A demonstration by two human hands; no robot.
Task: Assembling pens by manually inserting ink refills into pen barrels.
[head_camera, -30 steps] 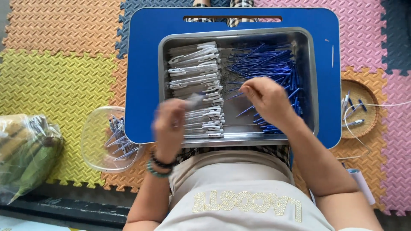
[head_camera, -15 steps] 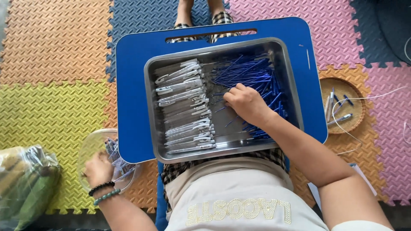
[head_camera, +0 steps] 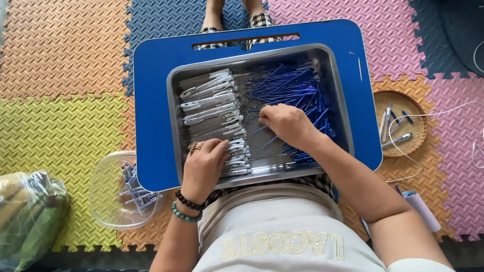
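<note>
1. Left hand: fingers curled, pressed onto the near end of the grey clip row inside the metal tray.
2. Right hand: fingers bunched, tips down among blue sticks; actual pinch hidden.
3. Beyond the left wrist: clear bowl.

Left hand back from the clear plastic bowl, where it reached half a second ago; now resting on the near end of the row of white pen barrels inside the metal tray, fingers curled over the lowest ones. Right hand drawn slightly leftward from its earlier spot, now at the left edge of the blue refill pile, fingertips pinched down toward the tray floor between refills and barrels. Whole view shifted, the blue lap desk sitting more to the right.
</note>
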